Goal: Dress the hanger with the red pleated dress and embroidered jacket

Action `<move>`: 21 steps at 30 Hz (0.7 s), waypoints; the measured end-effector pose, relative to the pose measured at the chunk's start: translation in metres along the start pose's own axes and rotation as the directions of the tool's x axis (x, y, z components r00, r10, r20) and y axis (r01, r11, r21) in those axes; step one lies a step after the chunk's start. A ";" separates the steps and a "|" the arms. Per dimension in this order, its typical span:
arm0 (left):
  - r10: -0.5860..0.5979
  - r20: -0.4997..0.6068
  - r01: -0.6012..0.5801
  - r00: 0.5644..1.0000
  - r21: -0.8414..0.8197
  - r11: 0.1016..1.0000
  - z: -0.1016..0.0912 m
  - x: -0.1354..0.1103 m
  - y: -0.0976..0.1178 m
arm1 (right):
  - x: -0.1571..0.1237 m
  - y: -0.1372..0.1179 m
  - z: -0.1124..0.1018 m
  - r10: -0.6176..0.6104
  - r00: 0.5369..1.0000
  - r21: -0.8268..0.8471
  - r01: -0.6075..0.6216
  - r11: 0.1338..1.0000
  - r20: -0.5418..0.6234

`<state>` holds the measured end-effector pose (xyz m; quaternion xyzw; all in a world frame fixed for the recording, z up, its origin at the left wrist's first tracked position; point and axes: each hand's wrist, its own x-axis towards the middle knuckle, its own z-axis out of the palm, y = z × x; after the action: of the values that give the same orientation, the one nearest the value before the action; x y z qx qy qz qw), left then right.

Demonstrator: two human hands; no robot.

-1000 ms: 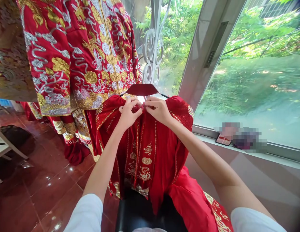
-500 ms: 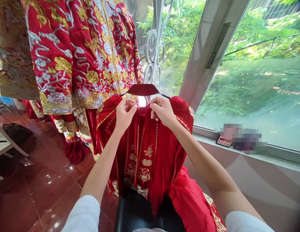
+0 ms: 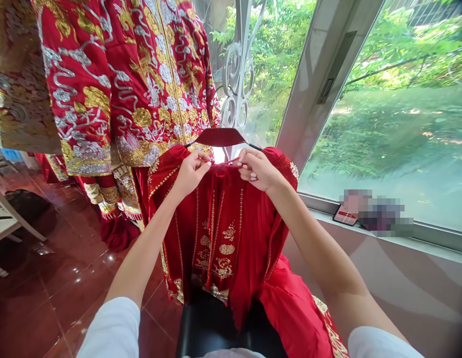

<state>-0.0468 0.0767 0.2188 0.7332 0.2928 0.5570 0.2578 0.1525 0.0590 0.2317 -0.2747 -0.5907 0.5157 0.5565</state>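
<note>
A red jacket [image 3: 227, 238] with gold beading and embroidery hangs on a dark red hanger [image 3: 220, 135] in front of me. At its neckline a thin red cord [image 3: 230, 162] runs between my hands. My left hand [image 3: 192, 174] is closed in a pinch on the cord at the left side of the collar. On the right side, my right hand [image 3: 260, 169] pinches the cord between thumb and forefinger, its other fingers curled. My fingers hide part of the neckline.
Red jackets with gold and silver embroidery [image 3: 160, 89] hang at the left. Below is a black seat [image 3: 204, 323], with red fabric [image 3: 294, 308] draped to its right. A white chair [image 3: 11, 223] stands far left. Windows fill the right; a phone-like item [image 3: 346, 215] lies on the sill.
My right hand has moved slightly right and up, and its fingers have shifted. The cord between the hands now shows longer and straighter. My left hand stays near the same place.
</note>
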 end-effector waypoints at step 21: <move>-0.074 0.012 0.074 0.997 -0.001 0.997 -0.011 -0.002 0.009 | -0.016 -0.012 -0.021 -0.340 0.940 -0.460 0.320 0.828 0.043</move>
<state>-0.0564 0.0692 0.2268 0.7248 0.3179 0.5429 0.2807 0.1786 0.0469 0.2337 -0.3028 -0.7227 0.2515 0.5681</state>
